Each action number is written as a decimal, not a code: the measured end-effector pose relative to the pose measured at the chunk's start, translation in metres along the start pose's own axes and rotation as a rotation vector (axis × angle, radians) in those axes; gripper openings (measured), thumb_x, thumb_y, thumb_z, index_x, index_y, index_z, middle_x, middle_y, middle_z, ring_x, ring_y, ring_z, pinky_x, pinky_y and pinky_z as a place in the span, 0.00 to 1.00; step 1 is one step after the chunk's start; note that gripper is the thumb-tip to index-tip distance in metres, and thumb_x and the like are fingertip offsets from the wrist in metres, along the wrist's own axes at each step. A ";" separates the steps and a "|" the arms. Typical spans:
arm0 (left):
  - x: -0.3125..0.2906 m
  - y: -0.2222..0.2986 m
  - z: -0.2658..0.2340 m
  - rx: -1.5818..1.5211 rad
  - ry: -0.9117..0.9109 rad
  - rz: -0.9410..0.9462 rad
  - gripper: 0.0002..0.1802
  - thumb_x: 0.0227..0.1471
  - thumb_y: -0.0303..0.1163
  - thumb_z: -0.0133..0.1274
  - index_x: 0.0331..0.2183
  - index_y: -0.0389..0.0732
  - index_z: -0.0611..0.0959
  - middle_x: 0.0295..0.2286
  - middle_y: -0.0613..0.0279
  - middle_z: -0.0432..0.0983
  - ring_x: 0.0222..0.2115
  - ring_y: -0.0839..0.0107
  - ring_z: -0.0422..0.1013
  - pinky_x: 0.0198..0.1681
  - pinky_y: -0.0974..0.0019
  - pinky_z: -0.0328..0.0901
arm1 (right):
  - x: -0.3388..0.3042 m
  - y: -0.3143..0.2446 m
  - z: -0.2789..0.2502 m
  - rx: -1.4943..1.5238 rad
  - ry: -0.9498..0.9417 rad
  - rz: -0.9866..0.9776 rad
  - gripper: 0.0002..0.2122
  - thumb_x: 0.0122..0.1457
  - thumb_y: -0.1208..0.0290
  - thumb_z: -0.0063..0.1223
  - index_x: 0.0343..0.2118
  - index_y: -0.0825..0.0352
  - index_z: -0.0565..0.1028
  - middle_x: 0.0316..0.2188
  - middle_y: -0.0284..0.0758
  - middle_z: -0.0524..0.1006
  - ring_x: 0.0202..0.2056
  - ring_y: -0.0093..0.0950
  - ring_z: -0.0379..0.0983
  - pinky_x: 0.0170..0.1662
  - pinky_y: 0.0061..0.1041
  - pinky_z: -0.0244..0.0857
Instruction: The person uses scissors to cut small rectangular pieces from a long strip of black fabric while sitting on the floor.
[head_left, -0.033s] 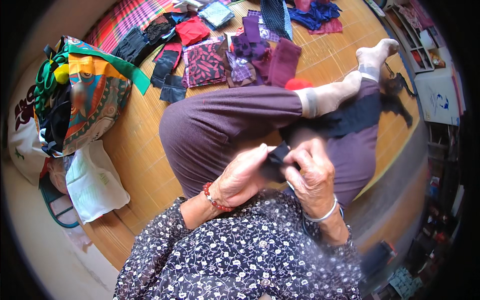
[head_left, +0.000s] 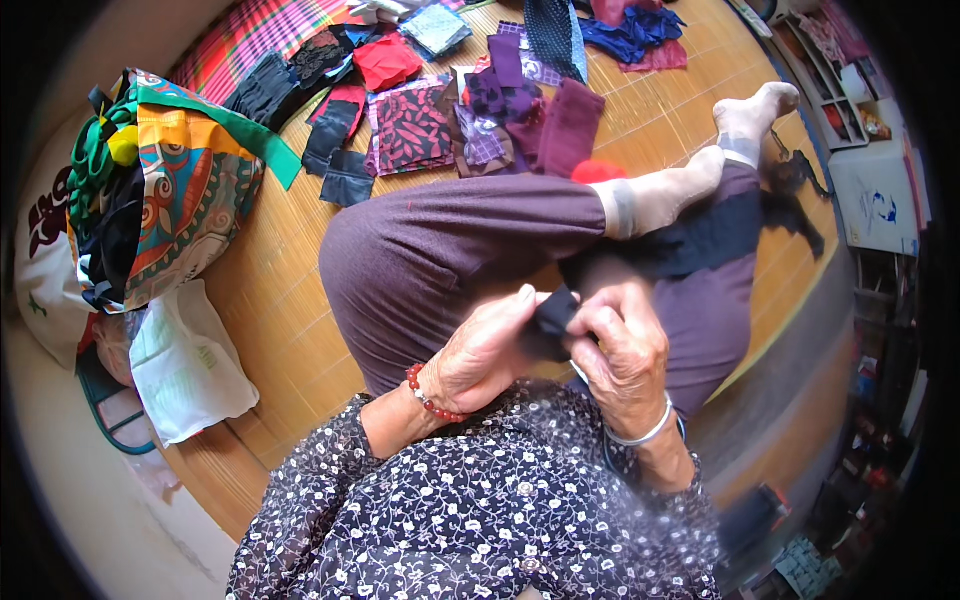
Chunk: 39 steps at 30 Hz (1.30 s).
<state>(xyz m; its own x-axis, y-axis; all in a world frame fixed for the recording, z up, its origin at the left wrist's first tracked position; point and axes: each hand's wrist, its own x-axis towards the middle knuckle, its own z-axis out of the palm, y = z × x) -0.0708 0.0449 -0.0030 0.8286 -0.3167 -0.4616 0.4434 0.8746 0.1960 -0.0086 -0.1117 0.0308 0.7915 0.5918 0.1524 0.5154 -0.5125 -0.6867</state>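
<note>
Over my lap, a small piece of black cloth (head_left: 550,325) is held between both hands. My left hand (head_left: 482,350), with a beaded bracelet at its wrist, is closed on the cloth's left side, thumb pointing up. Pinching the right side of the cloth is my right hand (head_left: 622,350), which has a silver bangle below it. Whether a needle or thread is in those fingertips is too small to tell. A larger black cloth (head_left: 700,238) lies across my right shin, just beyond the hands.
Folded fabric pieces (head_left: 410,130) in red, purple and black lie on the bamboo mat (head_left: 290,320) past my knee. At the left stands a patterned bag (head_left: 200,190) stuffed with cloth, above a white plastic bag (head_left: 190,370). A white box (head_left: 875,200) sits at the right.
</note>
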 end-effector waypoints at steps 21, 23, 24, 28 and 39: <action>-0.013 0.032 -0.003 0.070 0.004 0.202 0.21 0.54 0.36 0.48 0.45 0.31 0.70 0.39 0.52 0.73 0.38 0.58 0.73 0.37 0.59 0.72 | -0.009 0.011 -0.015 0.441 -0.030 0.396 0.06 0.48 0.84 0.52 0.31 0.73 0.73 0.23 0.31 0.72 0.26 0.18 0.68 0.30 0.16 0.63; -0.028 0.037 -0.005 0.173 0.041 0.282 0.19 0.53 0.33 0.49 0.44 0.31 0.71 0.37 0.52 0.74 0.37 0.59 0.73 0.37 0.59 0.71 | -0.002 0.012 -0.005 0.561 -0.047 0.505 0.05 0.49 0.83 0.51 0.30 0.73 0.74 0.23 0.29 0.73 0.26 0.16 0.67 0.30 0.15 0.62; -0.035 0.038 -0.007 0.228 0.061 0.320 0.18 0.52 0.31 0.50 0.43 0.31 0.72 0.36 0.52 0.75 0.36 0.60 0.74 0.37 0.59 0.71 | 0.010 0.005 -0.001 0.522 -0.064 0.399 0.04 0.51 0.82 0.51 0.31 0.73 0.73 0.23 0.28 0.73 0.25 0.15 0.67 0.29 0.15 0.62; -0.075 0.049 0.000 0.189 0.173 0.472 0.16 0.52 0.26 0.48 0.43 0.30 0.72 0.36 0.48 0.75 0.35 0.55 0.74 0.41 0.55 0.70 | 0.045 -0.015 0.024 0.718 -0.161 0.330 0.05 0.53 0.81 0.49 0.33 0.72 0.73 0.24 0.28 0.73 0.24 0.14 0.68 0.27 0.14 0.64; -0.108 0.068 -0.025 -0.139 0.020 0.484 0.43 0.54 0.60 0.31 0.55 0.30 0.58 0.54 0.41 0.54 0.55 0.41 0.51 0.57 0.42 0.47 | 0.075 -0.023 0.071 0.773 -0.267 0.329 0.13 0.53 0.77 0.52 0.42 0.71 0.72 0.33 0.35 0.75 0.33 0.19 0.70 0.35 0.17 0.67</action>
<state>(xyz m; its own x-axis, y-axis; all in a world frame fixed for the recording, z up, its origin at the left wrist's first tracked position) -0.1381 0.1478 0.0387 0.9208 0.1433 -0.3627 -0.0410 0.9605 0.2753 0.0158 -0.0111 0.0073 0.7078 0.6634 -0.2428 -0.1680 -0.1758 -0.9700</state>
